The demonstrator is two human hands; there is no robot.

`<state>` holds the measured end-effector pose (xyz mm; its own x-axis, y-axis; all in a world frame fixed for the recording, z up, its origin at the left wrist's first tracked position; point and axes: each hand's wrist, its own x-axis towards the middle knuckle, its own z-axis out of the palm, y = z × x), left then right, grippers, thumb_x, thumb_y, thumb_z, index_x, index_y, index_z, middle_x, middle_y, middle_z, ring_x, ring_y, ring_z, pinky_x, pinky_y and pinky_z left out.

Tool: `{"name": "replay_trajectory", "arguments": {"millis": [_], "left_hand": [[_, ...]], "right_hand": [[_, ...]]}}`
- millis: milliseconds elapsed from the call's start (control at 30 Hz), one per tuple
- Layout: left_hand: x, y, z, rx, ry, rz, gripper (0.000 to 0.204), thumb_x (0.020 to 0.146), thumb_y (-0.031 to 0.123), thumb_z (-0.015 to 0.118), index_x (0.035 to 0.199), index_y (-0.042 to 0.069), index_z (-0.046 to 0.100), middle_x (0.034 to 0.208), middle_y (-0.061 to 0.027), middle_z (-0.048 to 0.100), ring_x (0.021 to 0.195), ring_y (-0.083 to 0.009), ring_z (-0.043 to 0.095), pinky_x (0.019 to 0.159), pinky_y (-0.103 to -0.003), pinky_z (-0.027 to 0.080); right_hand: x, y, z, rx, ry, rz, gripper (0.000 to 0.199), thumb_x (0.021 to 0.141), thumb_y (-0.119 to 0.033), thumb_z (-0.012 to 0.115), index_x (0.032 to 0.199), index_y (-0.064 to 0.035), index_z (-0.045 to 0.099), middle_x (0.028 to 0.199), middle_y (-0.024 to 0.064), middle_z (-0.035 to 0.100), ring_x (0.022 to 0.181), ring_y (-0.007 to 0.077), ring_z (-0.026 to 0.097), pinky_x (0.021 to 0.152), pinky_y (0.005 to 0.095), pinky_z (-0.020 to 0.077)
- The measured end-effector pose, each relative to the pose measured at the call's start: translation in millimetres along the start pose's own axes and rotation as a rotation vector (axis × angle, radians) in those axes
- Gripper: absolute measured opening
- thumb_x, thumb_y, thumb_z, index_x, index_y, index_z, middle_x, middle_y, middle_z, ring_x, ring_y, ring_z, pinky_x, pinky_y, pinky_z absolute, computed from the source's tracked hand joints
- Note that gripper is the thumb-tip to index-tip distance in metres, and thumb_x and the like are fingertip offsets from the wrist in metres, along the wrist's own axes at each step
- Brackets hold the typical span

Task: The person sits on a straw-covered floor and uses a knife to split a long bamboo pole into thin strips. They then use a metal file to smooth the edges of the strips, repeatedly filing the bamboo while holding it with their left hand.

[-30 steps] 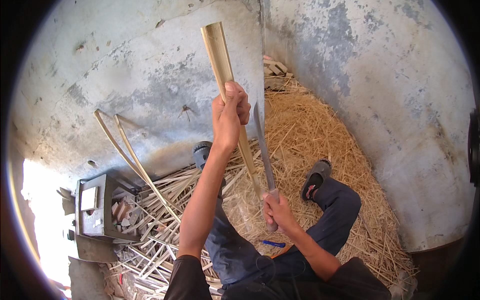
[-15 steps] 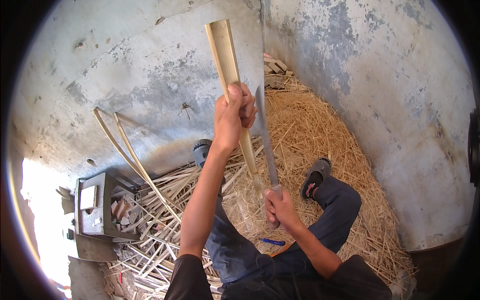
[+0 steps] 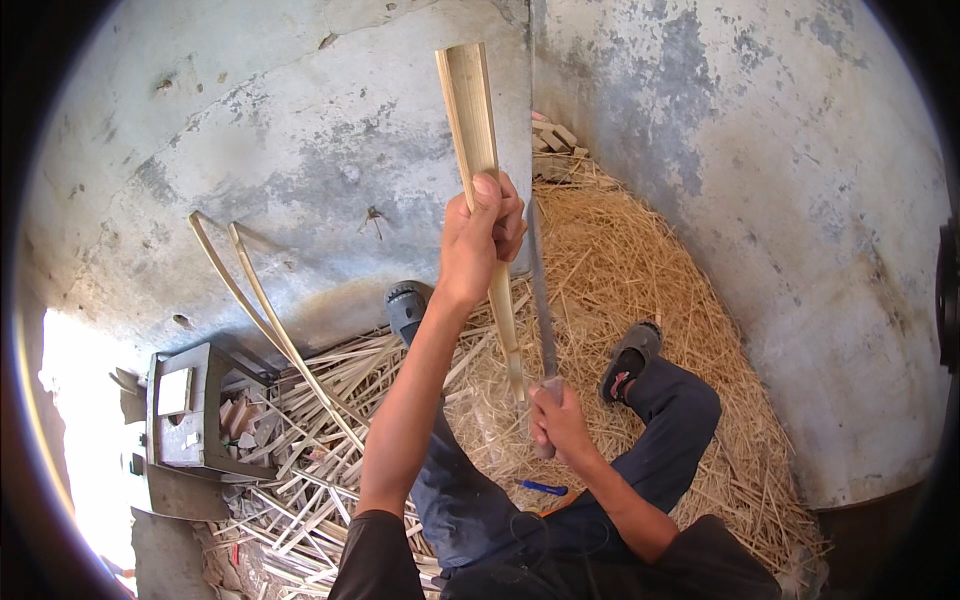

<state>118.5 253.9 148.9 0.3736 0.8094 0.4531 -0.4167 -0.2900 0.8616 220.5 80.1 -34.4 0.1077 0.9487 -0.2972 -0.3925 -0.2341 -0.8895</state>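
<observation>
A long split bamboo piece (image 3: 468, 115) stands nearly upright, its hollow inner face showing. My left hand (image 3: 483, 235) is closed around its middle, thumb along the front. Its narrow lower end hangs down between my legs. My right hand (image 3: 558, 420) grips the handle of a long, narrow-bladed knife (image 3: 543, 310). The dark blade points up, just right of the bamboo; whether it touches the bamboo I cannot tell. On the floor near my lap lies a small blue-handled object (image 3: 544, 488).
Bamboo shavings (image 3: 630, 270) pile up to the right, and loose split strips (image 3: 310, 510) cover the floor at left. Two bent strips (image 3: 265, 300) lean by the wall (image 3: 330, 150). A dark metal box (image 3: 200, 405) holds scraps. Small blocks (image 3: 555, 137) sit in the far corner.
My left hand has shifted slightly right and down with the bamboo, which is now a little more upright. The knife blade tilts slightly less; my right hand has barely moved.
</observation>
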Motion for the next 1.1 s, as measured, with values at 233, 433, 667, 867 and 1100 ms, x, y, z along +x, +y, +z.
{"name": "replay_trajectory", "arguments": {"millis": [233, 433, 667, 867, 1100], "left_hand": [[2.8, 0.4, 6.5, 0.016, -0.003, 0.012, 0.059, 0.103, 0.068, 0.034, 0.076, 0.015, 0.033, 0.061, 0.0066, 0.024, 0.05, -0.0057, 0.019, 0.045, -0.025, 0.019], [1.1, -3.9, 3.6, 0.0, -0.025, 0.014, 0.059, 0.103, 0.067, 0.036, 0.076, 0.014, 0.033, 0.061, 0.0068, 0.025, 0.05, -0.0053, 0.019, 0.045, -0.026, 0.018], [3.7, -5.5, 8.6, 0.059, 0.079, 0.03, 0.058, 0.104, 0.064, 0.038, 0.076, 0.014, 0.035, 0.062, 0.0067, 0.025, 0.049, -0.0048, 0.022, 0.045, -0.026, 0.018], [4.3, -5.9, 0.0, 0.008, 0.111, 0.014, 0.048, 0.108, 0.05, 0.04, 0.078, 0.012, 0.04, 0.061, 0.0057, 0.03, 0.049, -0.0049, 0.025, 0.044, -0.025, 0.022], [4.7, -8.7, 2.8, 0.001, 0.067, 0.014, 0.035, 0.111, 0.031, 0.044, 0.083, 0.009, 0.049, 0.06, 0.0038, 0.038, 0.048, -0.006, 0.033, 0.045, -0.025, 0.03]], "right_hand": [[4.8, 46.9, -10.0, 0.08, -0.019, 0.029, 0.019, 0.1, -0.015, 0.057, 0.085, -0.0071, 0.047, 0.057, -0.0016, 0.041, 0.04, 0.009, 0.041, 0.037, 0.0271, 0.0327], [-1.8, 24.5, -7.6, 0.04, -0.034, 0.119, 0.022, 0.1, -0.014, 0.058, 0.082, -0.0082, 0.046, 0.056, -0.0021, 0.041, 0.039, 0.0088, 0.04, 0.037, 0.0275, 0.0325], [0.6, 10.7, 12.0, 0.135, 0.028, -0.189, 0.024, 0.101, -0.014, 0.057, 0.08, -0.0089, 0.046, 0.054, -0.0021, 0.039, 0.039, 0.0099, 0.04, 0.037, 0.0277, 0.0323], [7.9, 49.2, -14.0, 0.013, -0.073, 0.109, 0.019, 0.101, -0.012, 0.057, 0.086, -0.0079, 0.046, 0.056, -0.0017, 0.04, 0.039, 0.0098, 0.04, 0.037, 0.0284, 0.0318], [4.6, -6.1, 10.2, 0.062, 0.036, -0.134, 0.019, 0.098, -0.014, 0.061, 0.086, -0.0062, 0.05, 0.057, -0.0018, 0.046, 0.041, 0.0083, 0.044, 0.037, 0.0272, 0.034]]}}
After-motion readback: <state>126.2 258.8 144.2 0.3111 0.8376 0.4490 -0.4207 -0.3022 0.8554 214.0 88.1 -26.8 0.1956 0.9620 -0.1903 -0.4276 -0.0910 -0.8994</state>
